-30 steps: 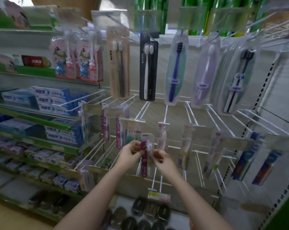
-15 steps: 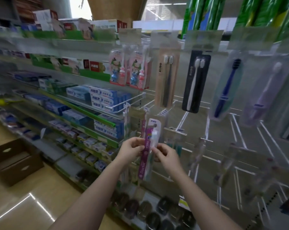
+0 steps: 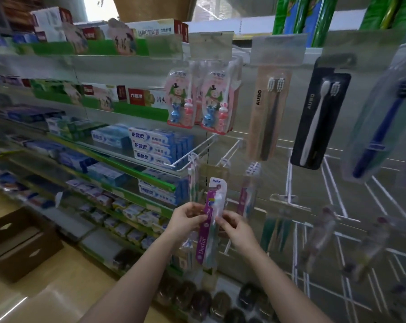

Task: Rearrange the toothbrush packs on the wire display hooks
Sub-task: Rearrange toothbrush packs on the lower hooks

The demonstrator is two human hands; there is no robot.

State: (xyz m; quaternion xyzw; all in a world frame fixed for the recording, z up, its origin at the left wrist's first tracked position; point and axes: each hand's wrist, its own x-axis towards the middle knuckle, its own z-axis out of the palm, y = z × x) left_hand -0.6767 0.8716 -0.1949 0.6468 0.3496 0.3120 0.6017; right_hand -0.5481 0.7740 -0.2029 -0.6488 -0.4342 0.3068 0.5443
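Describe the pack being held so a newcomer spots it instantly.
On the wire hook display, look low, under the two pink cartoon kids' packs. The purple toothbrush pack is pinched between the left hand and right hand. It alone reads "Doctor" down its purple side.

The toothbrush pack (image 3: 209, 223) is purple down its left side with white "Doctor" lettering, and its top tab is white. Two children's toothbrush packs (image 3: 198, 99) are pink, each with a green-and-brown cartoon figure and blue and red rabbit shapes. One AUBO pack (image 3: 266, 116) is tan with a dark brush; the other AUBO pack (image 3: 319, 121) is black with a white brush. The toothpaste boxes (image 3: 154, 146) are white and blue. The shelf strips (image 3: 136, 170) are green. The wire hooks (image 3: 230, 149) are white. The cardboard box (image 3: 20, 243) is brown.
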